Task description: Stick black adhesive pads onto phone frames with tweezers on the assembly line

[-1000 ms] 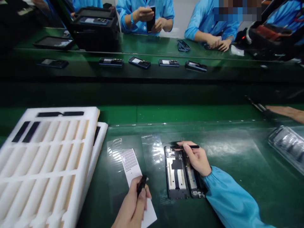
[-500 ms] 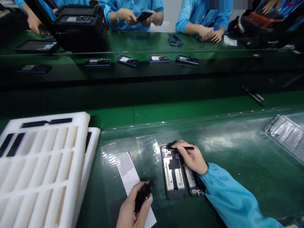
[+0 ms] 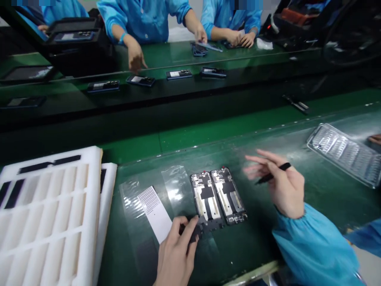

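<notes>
While the left hand [image 3: 178, 252] pinches black parts [image 3: 195, 234] by the lower end of the left phone [image 3: 207, 198], the right hand [image 3: 279, 182] grips a black tool [image 3: 269, 176], probably tucked so its outstretched fingers stay free. Just beside lies the right phone [image 3: 228, 196], both open-side up, presumably for access. Farther left, the foam tray [image 3: 92, 163] holds black strips [image 3: 14, 194] in slots; the clear tray's [image 3: 342, 153] contents I can't make out.

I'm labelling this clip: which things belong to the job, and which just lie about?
Likely the job: two opened phones; black tool in right hand; dark piece in left hand; perhaps dotted card, foam tray.
Likely lying about: clear plastic tray; phones on far ledge.
</notes>
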Tool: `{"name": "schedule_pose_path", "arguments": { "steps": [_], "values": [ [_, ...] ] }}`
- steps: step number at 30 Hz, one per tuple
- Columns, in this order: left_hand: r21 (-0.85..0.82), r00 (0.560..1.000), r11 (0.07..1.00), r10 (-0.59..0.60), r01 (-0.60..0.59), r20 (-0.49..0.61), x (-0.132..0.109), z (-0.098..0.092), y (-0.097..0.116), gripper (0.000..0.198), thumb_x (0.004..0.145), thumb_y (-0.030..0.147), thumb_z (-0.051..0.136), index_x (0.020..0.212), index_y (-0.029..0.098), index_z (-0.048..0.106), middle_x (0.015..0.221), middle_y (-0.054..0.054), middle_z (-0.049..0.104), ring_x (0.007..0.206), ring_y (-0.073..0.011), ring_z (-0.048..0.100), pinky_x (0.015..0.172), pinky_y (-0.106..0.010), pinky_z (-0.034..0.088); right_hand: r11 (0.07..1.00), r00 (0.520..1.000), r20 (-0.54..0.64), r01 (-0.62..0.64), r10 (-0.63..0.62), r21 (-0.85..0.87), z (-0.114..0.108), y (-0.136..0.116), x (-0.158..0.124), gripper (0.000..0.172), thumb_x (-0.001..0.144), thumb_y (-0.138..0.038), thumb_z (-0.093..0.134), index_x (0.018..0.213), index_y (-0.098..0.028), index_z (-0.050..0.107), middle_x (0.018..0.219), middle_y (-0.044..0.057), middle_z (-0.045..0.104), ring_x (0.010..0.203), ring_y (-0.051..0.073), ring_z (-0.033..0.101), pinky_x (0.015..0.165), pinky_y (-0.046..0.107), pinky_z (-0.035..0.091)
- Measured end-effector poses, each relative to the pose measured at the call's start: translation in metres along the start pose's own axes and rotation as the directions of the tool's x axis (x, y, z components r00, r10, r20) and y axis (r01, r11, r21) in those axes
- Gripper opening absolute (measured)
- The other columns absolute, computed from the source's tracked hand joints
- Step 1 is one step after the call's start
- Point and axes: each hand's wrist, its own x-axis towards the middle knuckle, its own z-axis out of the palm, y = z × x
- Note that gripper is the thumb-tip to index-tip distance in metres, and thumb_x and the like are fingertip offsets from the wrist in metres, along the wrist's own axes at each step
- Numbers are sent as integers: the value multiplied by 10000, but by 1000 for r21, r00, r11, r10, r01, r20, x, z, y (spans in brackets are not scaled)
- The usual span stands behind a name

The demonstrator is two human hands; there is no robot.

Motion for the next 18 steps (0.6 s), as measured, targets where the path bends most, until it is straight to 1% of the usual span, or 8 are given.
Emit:
{"name": "schedule_pose_path", "arguments": {
  "steps": [2,3,5,7,10,12,15,18],
  "values": [
    [31,1000,999,12,-12,4,2,2,3,456,955,111,385,1322,273,601,1109,-81,584,846,-142,687,657,-195,550,975,992,116,-28,55,-219,-17,-1,-18,243,991,-312,469,1064,-206,676,841,46,739,471,143,618,397,263,469],
    [40,1000,999,8,-8,0,4,3,5,456,957,107,379,1325,268,596,1123,-87,594,873,-152,690,668,-203,556,947,983,173,3,56,-321,-21,0,-33,220,987,-311,483,1018,-209,676,735,20,708,423,135,578,373,255,441],
    [48,1000,999,-22,23,-21,7,4,8,416,976,131,384,1322,248,582,1148,-100,620,934,-177,693,694,-229,568,895,955,296,113,23,-432,-16,1,-68,193,997,-315,485,1029,-217,649,662,3,680,466,158,623,429,261,491],
    [47,996,997,-65,68,-69,12,4,10,358,998,174,401,1313,220,564,1154,-105,646,992,-200,687,755,-267,579,841,908,418,246,-26,-483,0,2,-103,221,1012,-325,476,1144,-212,614,796,40,726,559,187,689,493,284,538],
    [118,983,989,-72,92,-166,17,3,8,326,1019,228,411,1316,176,535,1099,-102,668,982,-210,681,769,-288,579,659,815,574,476,-81,-583,33,6,-138,414,961,-367,597,1329,-179,577,988,111,718,581,214,701,437,315,496],
    [266,977,958,-48,103,-207,17,2,2,361,1024,231,407,1366,171,505,1049,-94,663,929,-212,679,677,-268,561,538,770,635,561,-60,-629,50,12,-141,525,886,-370,719,1351,-164,590,984,114,707,548,204,682,413,309,464],
    [470,971,876,7,110,-240,13,1,-18,442,1005,165,392,1438,222,461,1034,-86,648,903,-215,672,577,-242,513,468,741,672,589,13,-659,66,20,-120,573,851,-402,761,1355,-182,596,993,99,700,588,204,696,466,304,495],
    [444,947,896,156,-15,-281,14,9,-43,640,919,97,434,1517,317,375,1214,-115,639,892,-215,682,632,-270,551,448,724,689,602,43,-661,80,22,-80,553,895,-486,679,1362,-210,568,1014,99,684,623,223,703,497,319,513]
  ]
}}
